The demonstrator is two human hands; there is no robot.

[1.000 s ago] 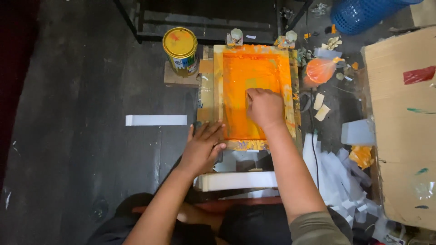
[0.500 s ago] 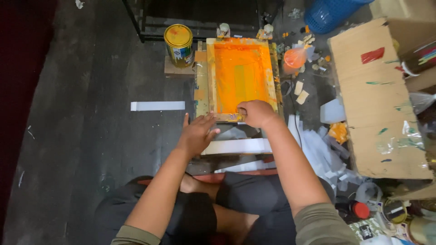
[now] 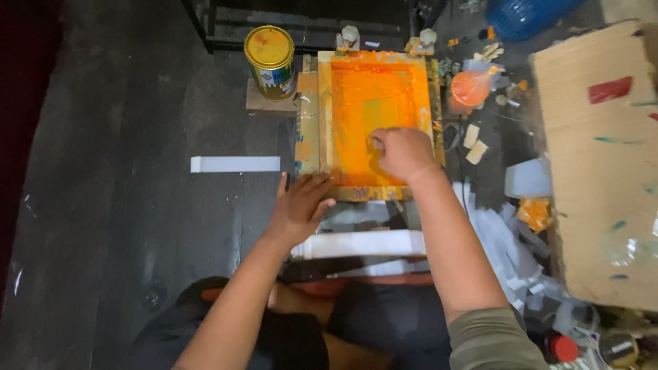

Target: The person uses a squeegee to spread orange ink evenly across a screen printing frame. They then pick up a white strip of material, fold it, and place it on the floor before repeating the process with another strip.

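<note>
Orange ink coats the wooden screen frame (image 3: pixel 378 123) ahead. The right hand (image 3: pixel 404 152), fingers curled shut, presses on its mesh; the left hand (image 3: pixel 300 205) lies flat and open on the near-left corner.

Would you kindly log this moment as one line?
left hand: on screen frame edge | right hand: closed, on orange mesh | paint can: beside frame

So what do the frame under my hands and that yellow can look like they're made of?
The frame looks like bare wood, pale and square-edged, smeared with orange ink. The can looks like metal, with a round rimmed lid under glossy yellow paint.
</note>
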